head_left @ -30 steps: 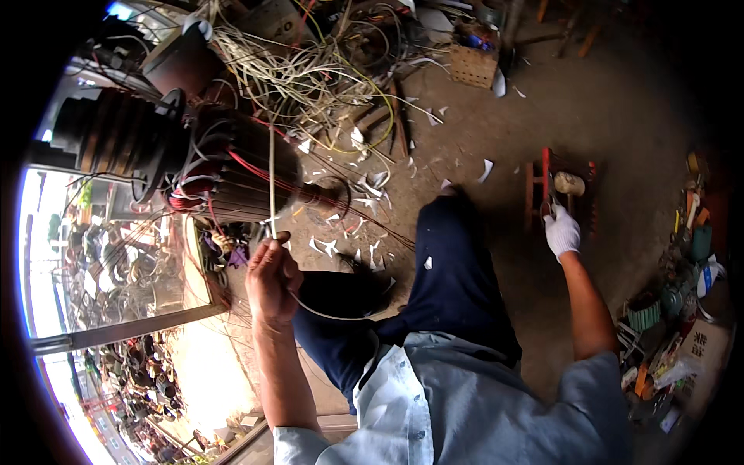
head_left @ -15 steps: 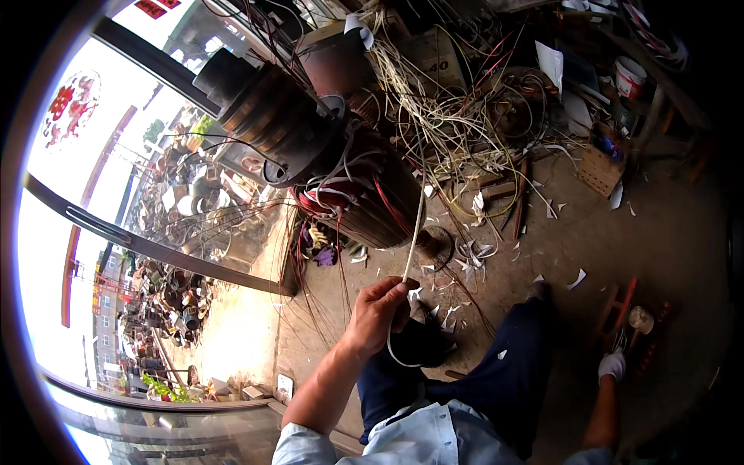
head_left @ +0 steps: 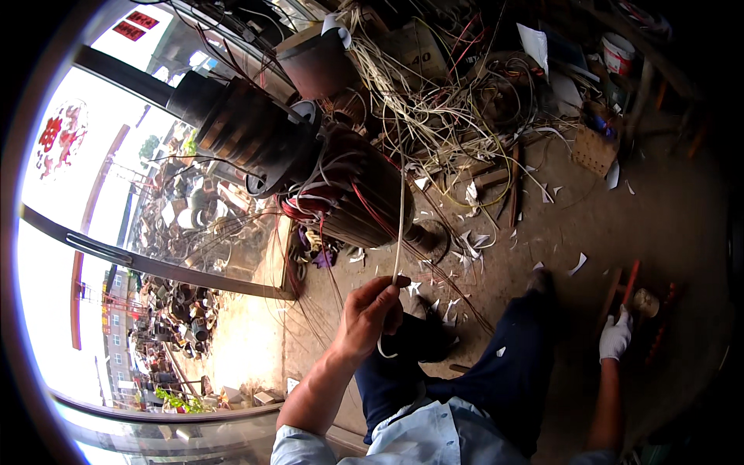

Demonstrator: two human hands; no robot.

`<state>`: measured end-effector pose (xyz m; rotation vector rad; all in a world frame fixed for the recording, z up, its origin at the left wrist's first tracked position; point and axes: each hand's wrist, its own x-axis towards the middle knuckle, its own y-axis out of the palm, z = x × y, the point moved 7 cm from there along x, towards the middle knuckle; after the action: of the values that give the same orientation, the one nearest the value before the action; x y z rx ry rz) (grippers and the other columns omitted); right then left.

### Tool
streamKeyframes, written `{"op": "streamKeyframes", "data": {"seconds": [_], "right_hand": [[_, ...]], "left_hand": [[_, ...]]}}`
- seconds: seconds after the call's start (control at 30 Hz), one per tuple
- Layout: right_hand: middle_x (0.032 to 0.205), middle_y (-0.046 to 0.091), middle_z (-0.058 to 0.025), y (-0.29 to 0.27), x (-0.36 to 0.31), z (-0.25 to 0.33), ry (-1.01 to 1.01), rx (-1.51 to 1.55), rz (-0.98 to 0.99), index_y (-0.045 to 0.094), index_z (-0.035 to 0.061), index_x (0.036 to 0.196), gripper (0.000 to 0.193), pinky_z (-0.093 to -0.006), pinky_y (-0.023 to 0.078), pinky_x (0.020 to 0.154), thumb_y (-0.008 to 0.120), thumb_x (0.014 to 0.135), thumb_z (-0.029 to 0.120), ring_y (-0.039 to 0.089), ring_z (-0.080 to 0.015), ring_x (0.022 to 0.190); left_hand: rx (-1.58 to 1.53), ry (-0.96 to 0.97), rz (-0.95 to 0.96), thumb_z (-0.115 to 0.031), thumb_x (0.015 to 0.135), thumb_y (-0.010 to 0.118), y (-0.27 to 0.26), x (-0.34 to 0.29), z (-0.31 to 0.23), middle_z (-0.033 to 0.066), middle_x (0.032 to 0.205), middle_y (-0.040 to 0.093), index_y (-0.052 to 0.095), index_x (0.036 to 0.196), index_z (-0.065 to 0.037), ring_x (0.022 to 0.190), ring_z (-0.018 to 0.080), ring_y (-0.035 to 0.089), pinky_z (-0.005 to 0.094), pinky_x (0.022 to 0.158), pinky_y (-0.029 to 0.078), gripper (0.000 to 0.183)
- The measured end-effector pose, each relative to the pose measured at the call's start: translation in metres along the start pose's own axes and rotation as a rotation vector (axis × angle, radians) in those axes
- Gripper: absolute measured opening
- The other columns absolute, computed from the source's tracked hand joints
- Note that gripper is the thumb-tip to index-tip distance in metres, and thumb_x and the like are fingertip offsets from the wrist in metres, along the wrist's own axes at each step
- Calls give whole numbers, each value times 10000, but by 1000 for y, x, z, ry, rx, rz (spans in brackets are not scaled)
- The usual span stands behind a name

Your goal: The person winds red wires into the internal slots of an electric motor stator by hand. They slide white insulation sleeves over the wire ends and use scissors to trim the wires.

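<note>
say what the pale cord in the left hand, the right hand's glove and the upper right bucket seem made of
Pale cord: perhaps plastic-sheathed, smooth and even; any core is hidden. White glove: likely knitted fabric, matte and close-fitting. Bucket: probably plastic, smooth-walled, white with red patches.

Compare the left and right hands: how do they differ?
The left hand is bare, while the right hand wears a white glove. The left hand grips a pale cable; the right hand is by a red bar, contact unclear. Both extend from bare forearms.
</note>
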<state>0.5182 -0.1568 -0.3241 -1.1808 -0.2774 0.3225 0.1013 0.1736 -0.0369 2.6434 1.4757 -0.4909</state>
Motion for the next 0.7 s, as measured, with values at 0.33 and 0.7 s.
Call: {"op": "streamKeyframes", "data": {"seconds": [0.33,0.7], "right_hand": [[1202,605,-111,-172,-64,421,-1440,710,58,604,78,1277,420,-471,434,1050,658,877,194,547,-314,1207],[1008,627,-79,-133,17,462,-1393,1049,299,645,74,841,173,-506,426,1081,776,786,172,590,-313,1177]], "left_hand": [[793,225,310,-129,960,639,59,30,-43,173,763,640,605,1175,5,676,326,660,396,614,507,256],[1136,570,135,-14,790,777,52,87,-117,89,781,647,675,1017,-27,607,254,637,356,534,494,249]]}}
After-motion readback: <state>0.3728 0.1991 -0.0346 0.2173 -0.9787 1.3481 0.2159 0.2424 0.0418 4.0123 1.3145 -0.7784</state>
